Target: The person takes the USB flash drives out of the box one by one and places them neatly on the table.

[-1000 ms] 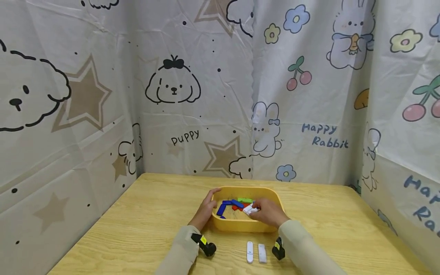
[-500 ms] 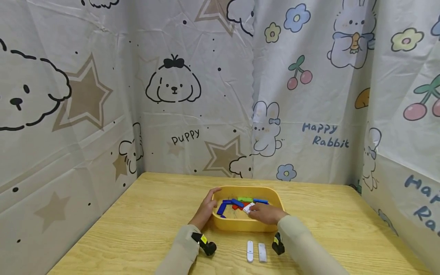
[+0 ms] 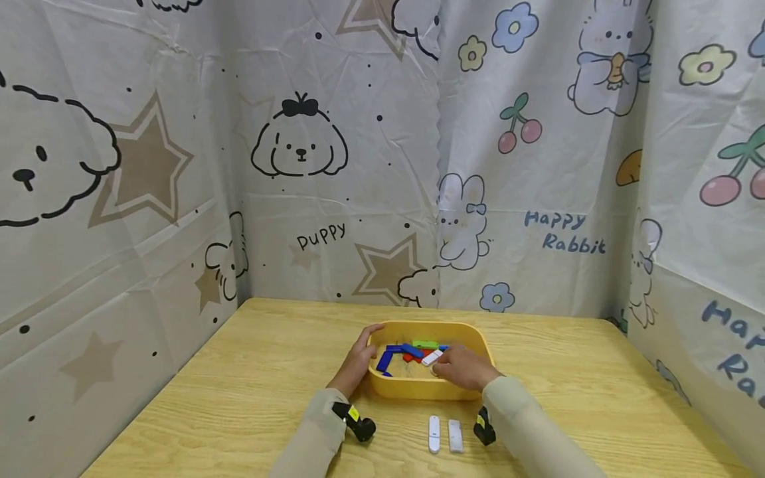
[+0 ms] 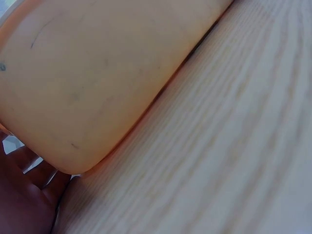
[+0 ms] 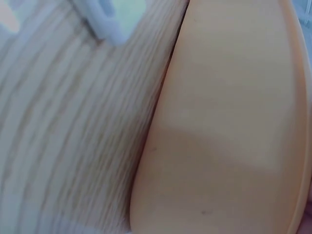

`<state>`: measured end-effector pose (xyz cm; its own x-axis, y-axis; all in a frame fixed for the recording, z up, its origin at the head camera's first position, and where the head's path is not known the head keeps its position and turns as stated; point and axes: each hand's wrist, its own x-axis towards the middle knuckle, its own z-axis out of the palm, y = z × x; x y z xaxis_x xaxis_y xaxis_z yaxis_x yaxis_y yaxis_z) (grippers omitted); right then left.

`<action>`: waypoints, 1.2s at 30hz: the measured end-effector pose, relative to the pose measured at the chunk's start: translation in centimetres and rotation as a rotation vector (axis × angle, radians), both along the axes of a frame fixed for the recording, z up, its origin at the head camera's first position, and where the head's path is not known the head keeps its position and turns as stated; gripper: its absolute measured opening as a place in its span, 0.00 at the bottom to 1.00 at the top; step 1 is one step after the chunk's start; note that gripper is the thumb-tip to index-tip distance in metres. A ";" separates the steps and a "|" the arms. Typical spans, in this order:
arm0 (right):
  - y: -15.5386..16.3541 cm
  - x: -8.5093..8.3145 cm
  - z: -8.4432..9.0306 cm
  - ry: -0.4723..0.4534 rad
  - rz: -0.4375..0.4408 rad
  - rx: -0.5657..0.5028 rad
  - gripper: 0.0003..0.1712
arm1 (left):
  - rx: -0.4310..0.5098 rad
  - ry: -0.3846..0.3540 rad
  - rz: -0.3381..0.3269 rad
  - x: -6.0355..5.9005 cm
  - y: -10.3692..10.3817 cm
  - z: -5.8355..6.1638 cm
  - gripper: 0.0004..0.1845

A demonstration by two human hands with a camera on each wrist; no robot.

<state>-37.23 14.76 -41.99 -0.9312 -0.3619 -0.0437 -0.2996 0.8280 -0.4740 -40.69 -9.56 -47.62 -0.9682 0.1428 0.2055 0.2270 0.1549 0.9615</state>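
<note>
A yellow tray (image 3: 425, 389) sits mid-table with several small flat pieces in it: blue (image 3: 386, 359), red (image 3: 410, 358), green (image 3: 425, 344). My left hand (image 3: 358, 359) grips the tray's left rim, fingers hooked over the edge. My right hand (image 3: 461, 367) reaches inside the tray from the right and pinches a white piece (image 3: 431, 358) at its fingertips. The left wrist view shows only the tray's outer wall (image 4: 97, 83) and a bit of palm (image 4: 24, 200). In the right wrist view the tray wall (image 5: 229, 122) fills the right half.
Two white pieces (image 3: 434, 435) (image 3: 455, 436) lie side by side on the wooden table (image 3: 251, 385) in front of the tray; one shows blurred in the right wrist view (image 5: 109, 17). Printed cloth walls (image 3: 335, 166) close off the back and both sides.
My right hand has shifted slightly deeper into the tray with the white piece, now partly covering the blue piece at the right. The left hand has stayed on the rim.
</note>
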 end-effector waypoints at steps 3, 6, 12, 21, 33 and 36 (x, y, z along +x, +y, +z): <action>0.0 0.0 0.0 -0.004 0.011 -0.032 0.17 | -0.003 0.000 0.001 0.1 -0.1 0.1 0.32; -0.1 0.1 0.1 -0.003 0.004 -0.029 0.15 | 0.005 -0.003 -0.008 0.2 -0.1 0.2 0.32; -0.1 0.1 0.5 0.020 -0.041 0.013 0.12 | -0.003 0.040 -0.015 0.4 -0.2 0.5 0.32; -0.2 -0.1 0.5 0.049 -0.057 -0.037 0.08 | -0.006 0.046 -0.008 0.3 -0.1 0.3 0.33; -0.3 -0.4 0.3 0.033 -0.117 -0.026 0.07 | -0.041 0.069 -0.025 3.2 0.1 3.3 0.31; -0.3 -0.4 0.3 0.039 -0.113 -0.021 0.07 | -0.047 0.068 -0.027 3.6 0.2 3.8 0.31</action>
<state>-37.65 14.48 -41.74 -0.9671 -0.2546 -0.0006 -0.2228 0.8475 -0.4817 -37.06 -9.40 -43.85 -0.9480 0.1792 0.2631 0.2961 0.1924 0.9356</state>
